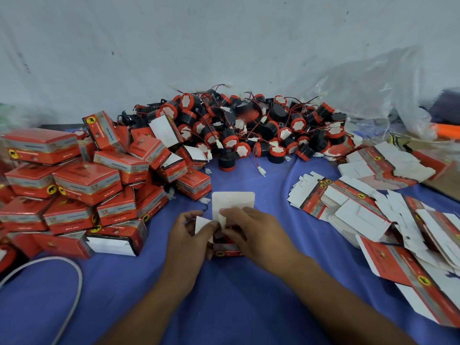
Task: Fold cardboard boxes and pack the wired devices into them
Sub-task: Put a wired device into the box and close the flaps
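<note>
Left hand (189, 235) pinches a white side flap of the small red box (225, 252), right hand (254, 232) pinches the opposite flap, and the box sits between them on the blue tabletop (224, 307). Its lid flap (232, 200) stands open beyond the fingers. Closed boxes (74, 190) pile up left of the left hand, wired devices (249, 125) heap beyond both hands, and flat cartons (373, 207) lie right of the right hand

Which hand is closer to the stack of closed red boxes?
Left. The left hand lies just right of the closed red boxes; the right hand is farther right, across the open box both hands hold.
</note>
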